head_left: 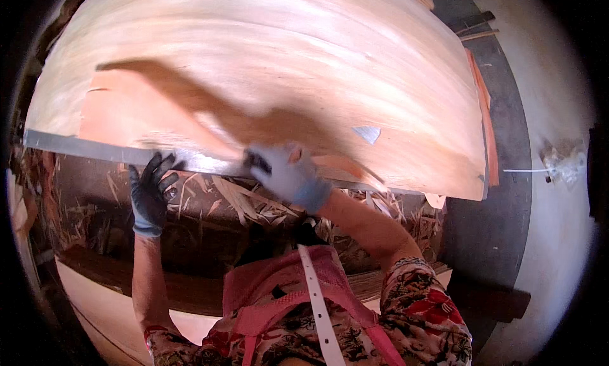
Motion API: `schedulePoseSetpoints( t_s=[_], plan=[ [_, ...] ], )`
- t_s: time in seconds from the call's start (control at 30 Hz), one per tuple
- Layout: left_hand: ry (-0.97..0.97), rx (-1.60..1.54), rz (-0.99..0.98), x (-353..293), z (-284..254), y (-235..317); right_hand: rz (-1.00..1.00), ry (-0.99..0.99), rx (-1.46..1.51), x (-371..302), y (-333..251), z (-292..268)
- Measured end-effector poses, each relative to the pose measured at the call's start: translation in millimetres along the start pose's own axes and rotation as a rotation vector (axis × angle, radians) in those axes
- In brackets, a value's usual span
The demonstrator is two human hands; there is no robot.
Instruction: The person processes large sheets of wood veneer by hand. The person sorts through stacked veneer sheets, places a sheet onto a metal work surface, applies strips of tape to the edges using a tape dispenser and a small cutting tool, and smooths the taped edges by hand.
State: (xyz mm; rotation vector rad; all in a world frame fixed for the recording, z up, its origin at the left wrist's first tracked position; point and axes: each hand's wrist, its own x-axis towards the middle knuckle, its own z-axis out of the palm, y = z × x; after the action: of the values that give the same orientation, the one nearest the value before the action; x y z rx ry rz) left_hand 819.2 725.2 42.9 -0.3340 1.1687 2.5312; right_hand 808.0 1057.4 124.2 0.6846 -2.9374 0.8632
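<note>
Near the front edge of a large pale wood veneer sheet [380, 68], my left hand [152, 191] wears a grey glove with dark fingers. Its fingers are spread, with their tips by the grey metal strip [82, 146] along that edge. A smaller orange-tan veneer piece [120, 109] lies on the sheet and tapers toward my right hand [288, 174]. That hand, gloved in light grey, is curled over the edge; whatever it grips is hidden and blurred. A thin veneer strip [346, 165] shows just right of it.
Splintered veneer scraps [238, 198] are heaped below the front edge, between the bench and my body. A small grey triangular piece [367, 134] lies on the sheet. Orange veneer edges [483, 118] stick out at the right, beside a dark floor strip [501, 233] and a pale wall [558, 80].
</note>
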Motion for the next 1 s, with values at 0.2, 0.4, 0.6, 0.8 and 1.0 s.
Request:
schedulePoseSetpoints(
  t_s=[0.2, 0.4, 0.6, 0.8, 1.0],
  plan=[
    [0.319, -0.180, 0.108, -4.7, -3.8, 4.4, 0.031, -0.107, 0.278, -55.2, -4.9, -3.4],
    [0.172, -0.222, 0.238, 27.7, 24.8, 14.6, 0.366, -0.156, 0.351, -87.5, 8.5, -33.4],
    [0.406, 0.111, 0.466, 58.0, -8.0, 24.7, 0.380, -0.199, 0.734, -110.8, 17.8, -3.0],
    [0.446, 0.637, 0.452, 52.0, -17.0, 138.0, 0.268, -0.071, 0.201, -132.1, 21.4, 13.3],
    [0.814, 1.602, 0.701, 88.0, -127.5, 394.8, 0.475, -0.047, 0.339, -187.3, 41.0, -3.8]
  ],
)
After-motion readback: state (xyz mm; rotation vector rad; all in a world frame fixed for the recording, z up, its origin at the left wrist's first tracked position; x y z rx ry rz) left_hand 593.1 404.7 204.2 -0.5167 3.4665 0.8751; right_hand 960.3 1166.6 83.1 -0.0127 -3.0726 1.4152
